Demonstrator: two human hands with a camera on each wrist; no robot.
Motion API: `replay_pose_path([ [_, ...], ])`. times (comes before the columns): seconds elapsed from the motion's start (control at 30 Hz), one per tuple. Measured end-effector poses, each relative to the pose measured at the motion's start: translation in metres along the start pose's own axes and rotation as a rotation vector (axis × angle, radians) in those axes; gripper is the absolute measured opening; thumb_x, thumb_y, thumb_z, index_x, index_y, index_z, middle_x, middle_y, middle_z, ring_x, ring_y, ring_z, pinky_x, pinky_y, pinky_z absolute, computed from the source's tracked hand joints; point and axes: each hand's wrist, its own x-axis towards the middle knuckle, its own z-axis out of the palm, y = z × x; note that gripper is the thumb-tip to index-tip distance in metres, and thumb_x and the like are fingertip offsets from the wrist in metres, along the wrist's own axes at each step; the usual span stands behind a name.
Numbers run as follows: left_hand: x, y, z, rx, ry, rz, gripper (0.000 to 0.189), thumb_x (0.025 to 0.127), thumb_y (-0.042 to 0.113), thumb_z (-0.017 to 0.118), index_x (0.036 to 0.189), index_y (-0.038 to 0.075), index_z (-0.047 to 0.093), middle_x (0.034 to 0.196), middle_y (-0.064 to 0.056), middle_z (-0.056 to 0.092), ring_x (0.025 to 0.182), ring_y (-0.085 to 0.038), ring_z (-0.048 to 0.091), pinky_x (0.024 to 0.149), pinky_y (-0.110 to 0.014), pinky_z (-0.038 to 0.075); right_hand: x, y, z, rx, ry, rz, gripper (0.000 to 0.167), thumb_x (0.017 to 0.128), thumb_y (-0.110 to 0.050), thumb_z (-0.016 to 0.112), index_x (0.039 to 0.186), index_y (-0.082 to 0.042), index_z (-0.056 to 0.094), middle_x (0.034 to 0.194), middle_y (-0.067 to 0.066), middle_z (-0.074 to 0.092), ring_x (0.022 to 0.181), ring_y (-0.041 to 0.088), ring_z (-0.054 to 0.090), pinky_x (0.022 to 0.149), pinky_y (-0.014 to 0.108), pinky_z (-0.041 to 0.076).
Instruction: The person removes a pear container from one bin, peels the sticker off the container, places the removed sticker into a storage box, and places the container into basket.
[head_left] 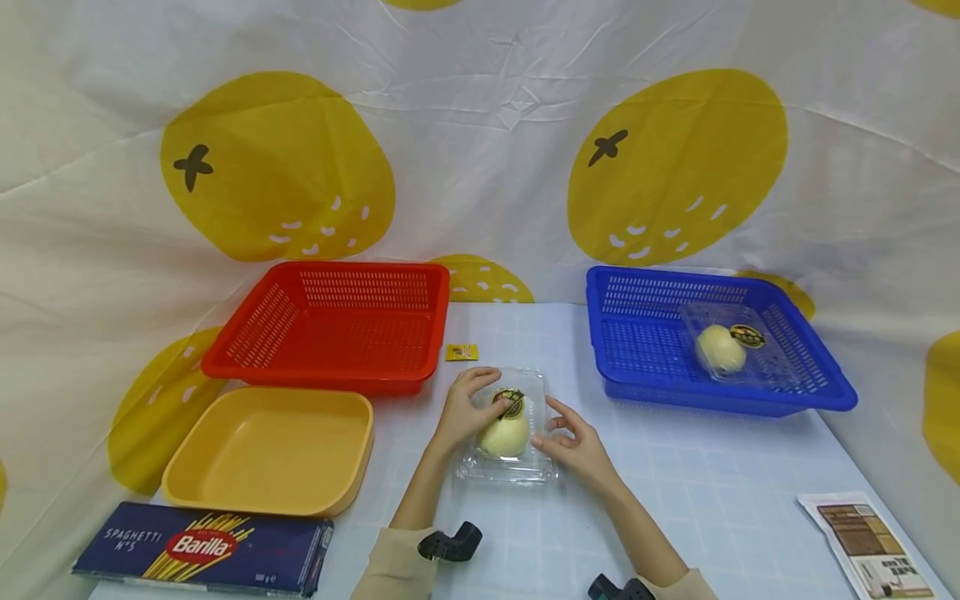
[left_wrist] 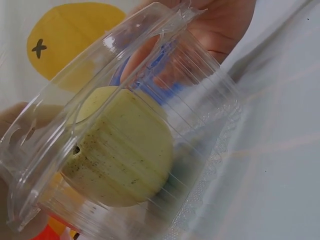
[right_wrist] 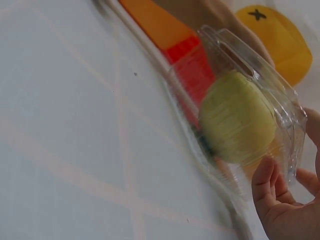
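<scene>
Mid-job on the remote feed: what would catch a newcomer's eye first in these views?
Probably the huge yellow fruit prints on the cloth backdrop, then the red basket at back left and the blue basket at back right. Near the middle, the left hand and right hand are at a clear plastic clamshell with a pale yellow-green fruit inside.

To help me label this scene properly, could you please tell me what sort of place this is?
Probably a staged tabletop workspace: a yellow-patterned cloth hangs behind a table holding red and blue baskets.
</scene>
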Motion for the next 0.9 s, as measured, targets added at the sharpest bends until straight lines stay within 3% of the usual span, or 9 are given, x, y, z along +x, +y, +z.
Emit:
replay_pose_path([
  [0.2,0.0003,0.0020,-0.0010,0.063,-0.035,-0.002,0.050,0.075,0.013,0.073,0.118,-0.008,0.061,0.125,-0.013,0.057,0.120,-0.030,0.042,0.097,-0.050,0.028,0.0000,-0.0003,0.0012,-0.002,0.005,-0.013,0.072,0.082,-0.007,0.070,0.144,-0.003,0.034,0.109,0.019,0.050,0.059,0.007,0.052,0.059,0.020,0.044],
  [0.5,0.0015,0.0024,-0.0019,0.076,-0.055,-0.002,0.047,0.075,0.014,0.074,0.115,-0.008,0.063,0.123,-0.014,0.057,0.119,-0.031,0.041,0.096,-0.048,0.028,-0.0005,-0.0007,0.0010,0.006,0.008,0.009,0.072,0.083,-0.004,0.069,0.144,-0.003,0.033,0.110,0.022,0.049,0.057,0.007,0.050,0.059,0.019,0.043],
  [0.9,0.0032,-0.0002,-0.0031,0.127,-0.057,0.038,0.031,0.075,0.015,0.078,0.100,-0.001,0.072,0.115,-0.012,0.059,0.115,-0.030,0.044,0.093,-0.048,0.029,-0.0017,-0.0021,0.0015,0.022,0.008,0.007,0.071,0.082,-0.002,0.069,0.144,-0.004,0.035,0.107,0.020,0.048,0.059,0.007,0.052,0.059,0.019,0.044],
])
